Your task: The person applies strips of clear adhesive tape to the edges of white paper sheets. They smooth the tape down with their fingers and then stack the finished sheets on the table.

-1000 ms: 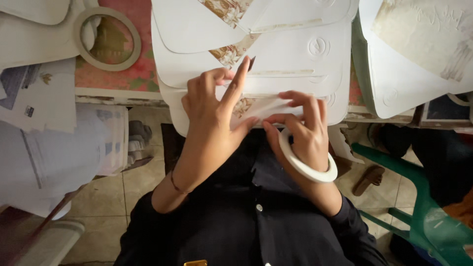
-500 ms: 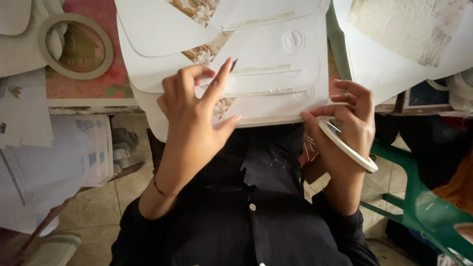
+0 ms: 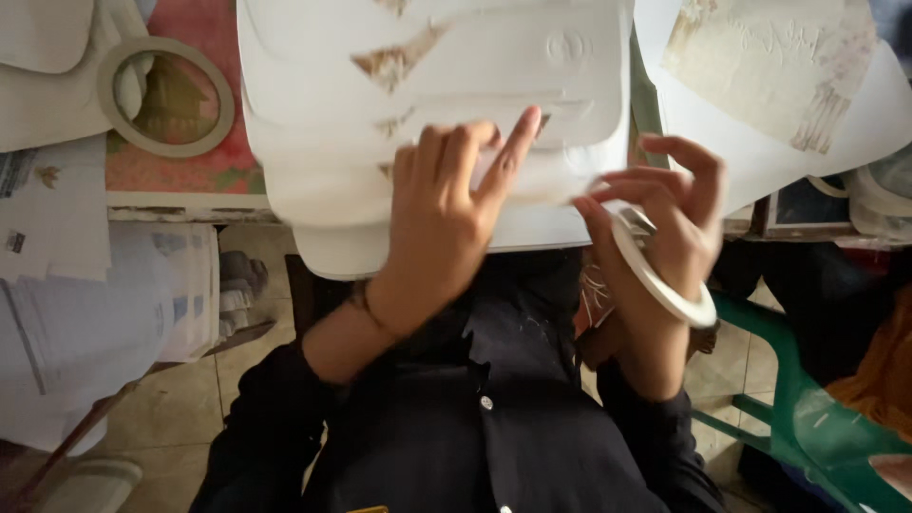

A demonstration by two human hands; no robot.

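Seemingly mid-taping: the left hand (image 3: pixel 442 237) presses flat, fingers spread, on the white moulded sheet (image 3: pixel 432 114). Right hand (image 3: pixel 665 223) pinches a tape roll (image 3: pixel 655 275) (strand barely visible); next, judging, tape gets smoothed along the sheet's near edge

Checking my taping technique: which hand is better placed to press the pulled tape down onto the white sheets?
Left, probably. The left hand already lies on the white sheets, its fingers spread by the tape strip, while the right hand is busy holding the tape roll off the edge.
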